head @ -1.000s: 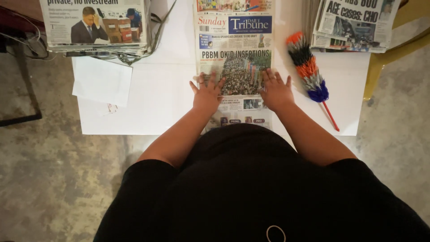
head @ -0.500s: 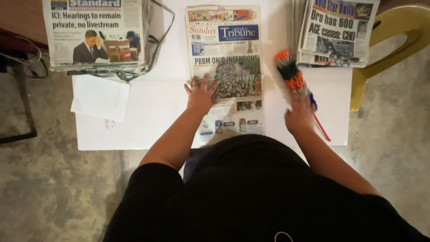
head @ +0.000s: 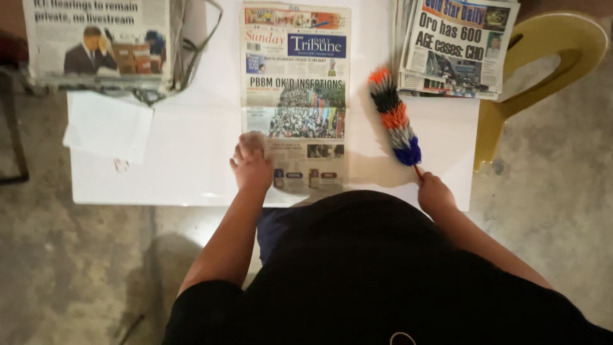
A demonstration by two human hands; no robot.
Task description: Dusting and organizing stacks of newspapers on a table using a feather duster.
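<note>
A newspaper (head: 295,96) lies flat in the middle of a white table (head: 191,166). My left hand (head: 251,164) presses down on its lower left corner. My right hand (head: 436,194) is closed around the thin red handle of a feather duster (head: 394,117) with orange, grey and blue bands. The duster is lifted and points away from me, just to the right of the newspaper.
A stack of newspapers (head: 456,48) sits at the table's far right, another stack (head: 96,45) at the far left. A loose white sheet (head: 108,126) lies at the left. A yellow plastic chair (head: 543,70) stands to the right on the concrete floor.
My right hand left the newspaper, took the duster's handle and raised the duster. My left hand slid down to the paper's lower left corner.
</note>
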